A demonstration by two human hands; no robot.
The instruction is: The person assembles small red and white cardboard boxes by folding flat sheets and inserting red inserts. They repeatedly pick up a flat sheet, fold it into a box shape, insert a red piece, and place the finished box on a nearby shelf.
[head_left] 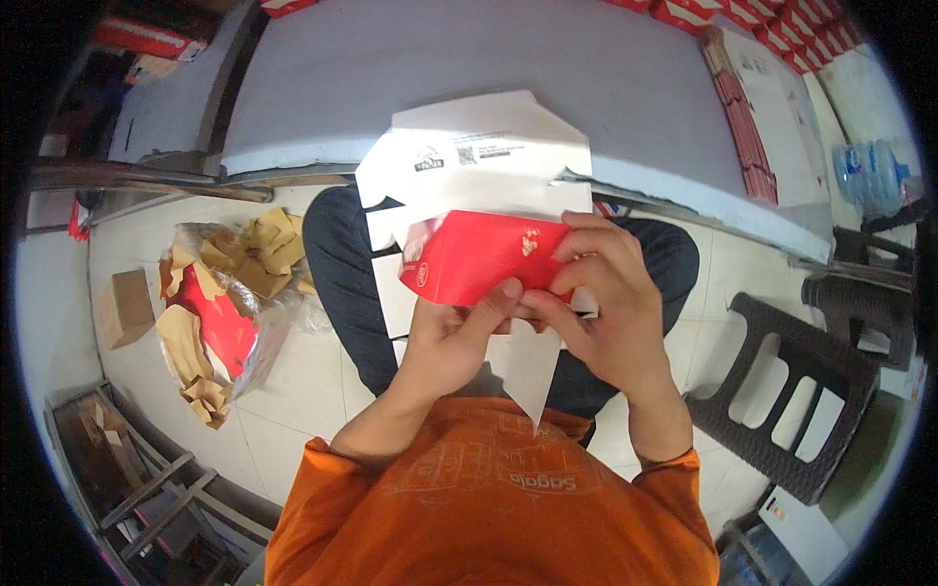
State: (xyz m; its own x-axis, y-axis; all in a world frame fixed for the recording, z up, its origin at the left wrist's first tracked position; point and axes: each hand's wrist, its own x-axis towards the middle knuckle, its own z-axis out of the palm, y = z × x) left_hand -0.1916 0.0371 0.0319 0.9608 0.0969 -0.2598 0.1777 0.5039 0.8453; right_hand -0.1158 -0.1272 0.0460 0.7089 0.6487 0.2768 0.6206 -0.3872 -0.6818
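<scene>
A flat cardboard box blank [489, 161], white with small black print, lies over my lap and rests on the table edge. Across its middle a red panel [489, 256] with gold marks is folded up; it appears to be part of the same card. My left hand [451, 337] grips the panel's lower edge, thumb on the red side and fingers hidden underneath. My right hand [608, 303] bends round the panel's right end, its thumb close to the left thumb. Below the hands hangs a pointed white flap [531, 376].
A grey table [469, 49] stretches ahead, with a stack of folded cartons [738, 117] at its right. Torn brown paper and plastic wrap [234, 264] lie on the left floor beside a small brown box [127, 309]. A dark plastic stool [791, 396] stands right, near a blue water bottle [870, 176].
</scene>
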